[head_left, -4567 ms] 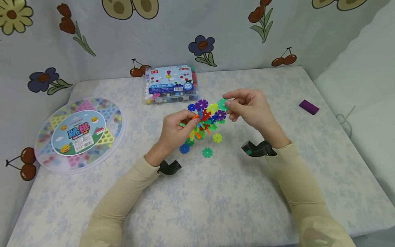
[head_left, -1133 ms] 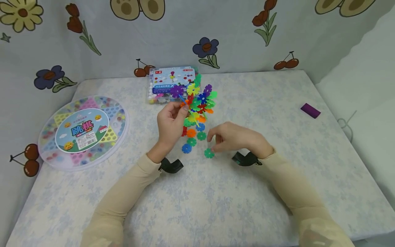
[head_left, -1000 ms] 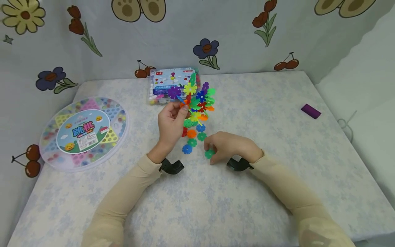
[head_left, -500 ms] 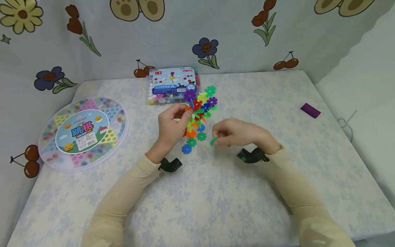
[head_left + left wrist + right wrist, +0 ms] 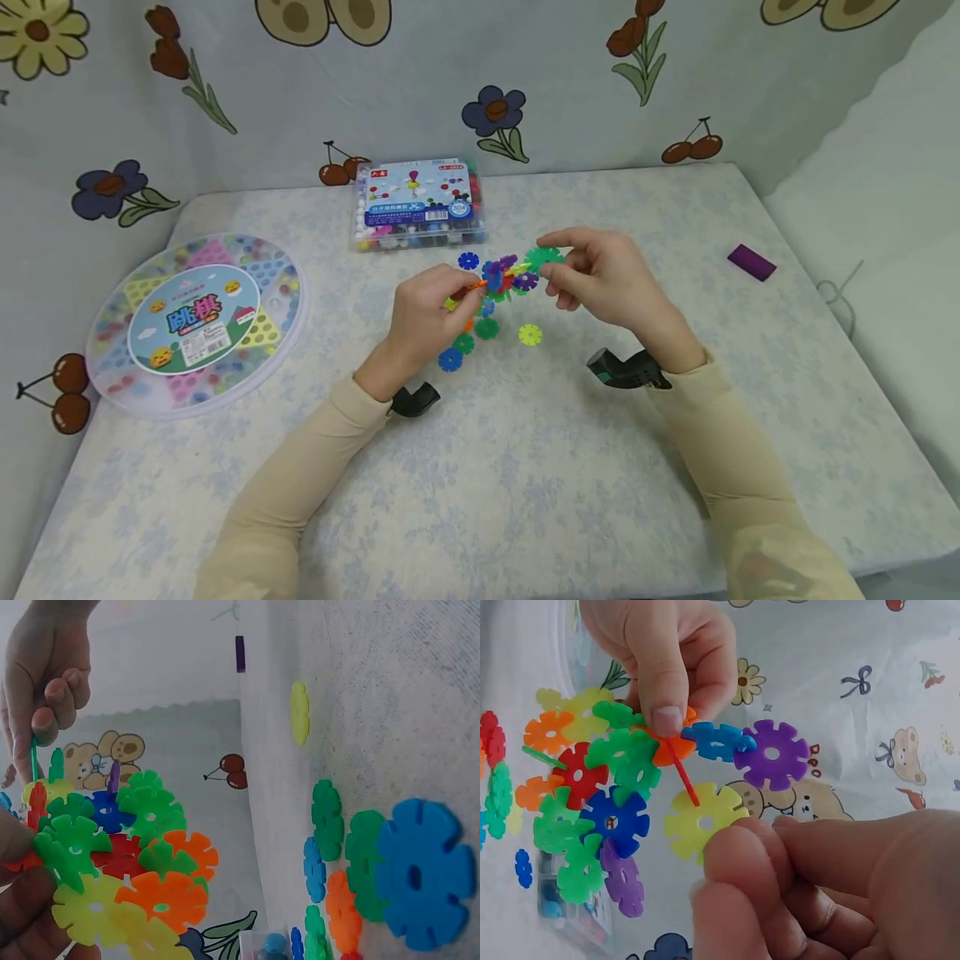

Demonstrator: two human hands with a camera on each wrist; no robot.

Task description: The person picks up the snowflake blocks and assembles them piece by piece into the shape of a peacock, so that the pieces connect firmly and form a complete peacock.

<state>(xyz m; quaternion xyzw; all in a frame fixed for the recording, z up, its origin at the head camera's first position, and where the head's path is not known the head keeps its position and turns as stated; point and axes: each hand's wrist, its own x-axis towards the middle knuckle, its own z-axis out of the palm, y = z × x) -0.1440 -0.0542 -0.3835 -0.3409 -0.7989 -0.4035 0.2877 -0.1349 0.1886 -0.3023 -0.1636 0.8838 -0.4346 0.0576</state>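
Up comes the right hand point(image 5: 607, 275)! Half a second ago it was low over the worktop point(image 5: 525, 483); now it has swung up to the right-hand end of the disc cluster point(image 5: 495, 275), a green disc point(image 5: 34, 757) pinched narrowly between thumb and fingers. And the cluster has shifted too: it has tipped and dropped in the head view, no longer overlapping the plastic box point(image 5: 420, 208) behind. The left hand point(image 5: 423, 312) grips it by an orange disc point(image 5: 673, 750), keeping the whole bunch above the worktop.

With the right arm lifted, a loose yellow disc point(image 5: 529, 335) is back in sight, and a loose blue disc point(image 5: 468, 261) shows beyond the cluster (spares, by the look of them). Closer in, a second blue disc point(image 5: 450, 360) lies just beside a second green disc point(image 5: 463, 343).

So what does that swing mean? My reading: pick-up is finished, and this is the lining-up stage of joining one more piece. The held piece is right up by the cluster's outer yellow disc point(image 5: 721, 810), but are the slots meeting? Cannot tell; the right fingers cover the spot in their own wrist view (of all the angles to lose!), and nothing shows the piece locked in yet.
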